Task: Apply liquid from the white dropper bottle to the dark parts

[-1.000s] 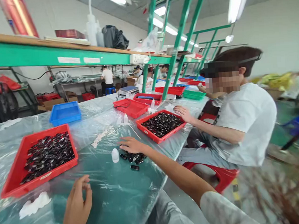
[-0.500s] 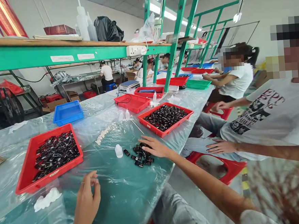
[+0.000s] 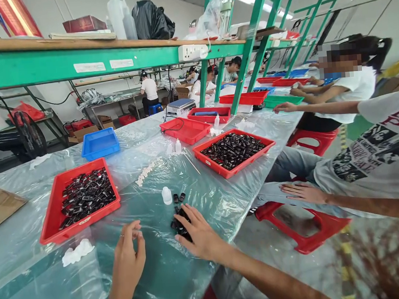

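My right hand [image 3: 198, 234] is lying palm down, fingers spread, over a small heap of black parts [image 3: 179, 224] on the plastic-covered counter [image 3: 167, 270]; I cannot tell whether it is gripping any of them. A few loose parts of the heap are showing just beyond my fingertips, and a small white bottle [image 3: 166, 195] is standing just beside those, a little further out and slightly to the left. My left hand [image 3: 129, 259] is hovering close to the left of the right one, fingers curled together with the thumb tip meeting them; whether anything is being pinched there I cannot tell. Further left of that hand a crumpled white wad [image 3: 77, 252] is lying on the counter, and beyond it a red tray [image 3: 54, 219] is holding many more black parts. Ahead and to the right of my right hand a second red tray [image 3: 221, 168] is sitting, likewise filled. To the right, a seated person is resting a hand [image 3: 300, 192] on their thigh above a red stool [image 3: 308, 233].
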A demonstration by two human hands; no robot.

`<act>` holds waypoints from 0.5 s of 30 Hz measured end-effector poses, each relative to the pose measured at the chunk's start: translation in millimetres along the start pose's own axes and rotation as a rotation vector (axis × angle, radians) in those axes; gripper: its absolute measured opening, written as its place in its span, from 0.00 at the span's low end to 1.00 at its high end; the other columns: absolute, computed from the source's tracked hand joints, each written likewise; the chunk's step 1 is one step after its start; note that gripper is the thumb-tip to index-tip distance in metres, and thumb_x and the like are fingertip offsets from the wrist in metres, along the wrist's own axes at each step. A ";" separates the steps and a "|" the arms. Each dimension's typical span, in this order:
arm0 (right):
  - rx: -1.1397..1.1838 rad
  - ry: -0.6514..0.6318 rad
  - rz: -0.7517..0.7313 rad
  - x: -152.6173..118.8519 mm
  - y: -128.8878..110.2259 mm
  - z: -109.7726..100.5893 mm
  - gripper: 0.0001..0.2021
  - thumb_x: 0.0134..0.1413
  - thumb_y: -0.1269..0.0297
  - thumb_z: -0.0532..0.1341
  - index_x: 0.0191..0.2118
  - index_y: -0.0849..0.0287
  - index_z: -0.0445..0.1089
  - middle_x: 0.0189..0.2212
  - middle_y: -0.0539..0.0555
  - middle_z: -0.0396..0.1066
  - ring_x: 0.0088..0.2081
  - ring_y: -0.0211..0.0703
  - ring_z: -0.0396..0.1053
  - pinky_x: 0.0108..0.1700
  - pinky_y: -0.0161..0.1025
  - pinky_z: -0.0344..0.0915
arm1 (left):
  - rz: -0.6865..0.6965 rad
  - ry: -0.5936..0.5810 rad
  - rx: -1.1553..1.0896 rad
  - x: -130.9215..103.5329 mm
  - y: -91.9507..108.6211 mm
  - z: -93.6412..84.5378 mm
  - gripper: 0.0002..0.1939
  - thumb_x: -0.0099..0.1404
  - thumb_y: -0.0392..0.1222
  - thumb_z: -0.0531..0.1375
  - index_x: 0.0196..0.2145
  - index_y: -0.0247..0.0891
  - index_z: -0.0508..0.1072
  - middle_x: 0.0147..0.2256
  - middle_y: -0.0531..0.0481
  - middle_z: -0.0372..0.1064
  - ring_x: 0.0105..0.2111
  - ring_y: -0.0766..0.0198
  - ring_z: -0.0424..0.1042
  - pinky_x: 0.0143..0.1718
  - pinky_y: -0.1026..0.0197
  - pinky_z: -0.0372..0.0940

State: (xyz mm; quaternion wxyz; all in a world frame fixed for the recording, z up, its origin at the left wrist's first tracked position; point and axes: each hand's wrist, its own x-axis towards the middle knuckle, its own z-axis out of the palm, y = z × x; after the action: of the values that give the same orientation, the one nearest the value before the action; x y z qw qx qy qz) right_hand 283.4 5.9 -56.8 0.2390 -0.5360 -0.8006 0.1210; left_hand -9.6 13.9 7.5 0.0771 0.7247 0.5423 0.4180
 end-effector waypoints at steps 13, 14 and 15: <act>0.018 0.087 -0.017 56.4 34.3 -48.7 0.31 0.84 0.51 0.65 0.76 0.70 0.78 0.83 0.81 0.69 0.85 0.77 0.67 0.88 0.76 0.65 | 0.067 -0.005 0.017 -2.9 14.6 1.9 0.12 0.86 0.48 0.57 0.58 0.49 0.79 0.48 0.42 0.90 0.42 0.47 0.92 0.45 0.46 0.90; 0.014 0.061 -0.032 66.3 44.5 -52.6 0.33 0.83 0.50 0.67 0.78 0.71 0.76 0.84 0.81 0.67 0.86 0.77 0.66 0.88 0.75 0.64 | 0.065 -0.008 0.014 -3.1 13.1 2.8 0.12 0.86 0.49 0.57 0.58 0.50 0.80 0.49 0.43 0.90 0.43 0.46 0.92 0.45 0.46 0.90; 0.013 0.027 -0.057 74.8 51.9 -54.7 0.35 0.82 0.49 0.69 0.80 0.69 0.74 0.85 0.79 0.66 0.86 0.75 0.66 0.89 0.72 0.63 | 0.063 -0.010 0.013 -3.3 10.7 4.2 0.13 0.86 0.50 0.57 0.58 0.51 0.80 0.49 0.43 0.90 0.45 0.46 0.93 0.46 0.46 0.90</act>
State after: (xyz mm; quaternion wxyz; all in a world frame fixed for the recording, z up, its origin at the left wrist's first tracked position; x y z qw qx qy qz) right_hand 329.7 91.5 -14.4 0.2565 -0.5128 -0.8116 0.1120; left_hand 0.8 8.3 9.1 0.0619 0.7440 0.5214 0.4131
